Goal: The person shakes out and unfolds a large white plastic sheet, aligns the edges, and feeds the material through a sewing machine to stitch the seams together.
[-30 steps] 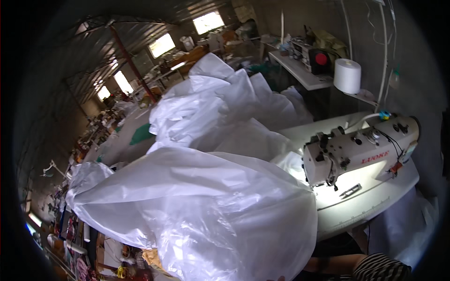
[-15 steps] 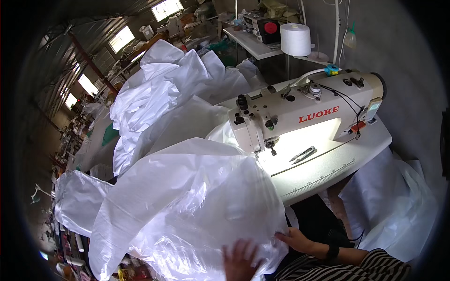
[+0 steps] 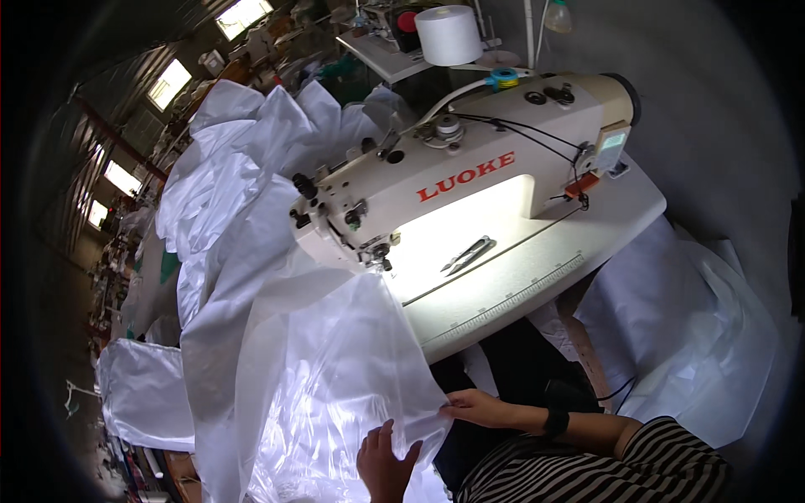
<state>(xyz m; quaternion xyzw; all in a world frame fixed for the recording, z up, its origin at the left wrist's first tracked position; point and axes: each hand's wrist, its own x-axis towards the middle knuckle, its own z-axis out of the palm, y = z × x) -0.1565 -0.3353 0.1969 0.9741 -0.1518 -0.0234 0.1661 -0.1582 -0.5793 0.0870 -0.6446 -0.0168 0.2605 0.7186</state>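
A large white, slightly see-through plastic sheet (image 3: 327,369) hangs from the needle area of a white sewing machine (image 3: 461,159) down toward me. My right hand (image 3: 478,408) pinches the sheet's right edge between thumb and fingers, in front of the machine bed. Lower and to the left, my left hand (image 3: 386,461) is open, its fingers apart, over the sheet's lower part; whether it touches the sheet I cannot tell. A pair of thread snips (image 3: 470,255) lies on the lit machine bed (image 3: 511,289).
More white sheeting (image 3: 222,168) is heaped behind and left of the machine. Another white sheet (image 3: 679,327) hangs at the right. A white thread cone (image 3: 449,36) stands beyond the machine, beside a second worktable (image 3: 381,59). A ruler scale runs along the bed's front edge.
The view has shifted, so the machine appears further left. The sheet's billowing near part has flattened and drawn in. My left hand's fingers are now raised; the right keeps its pinch on the edge.
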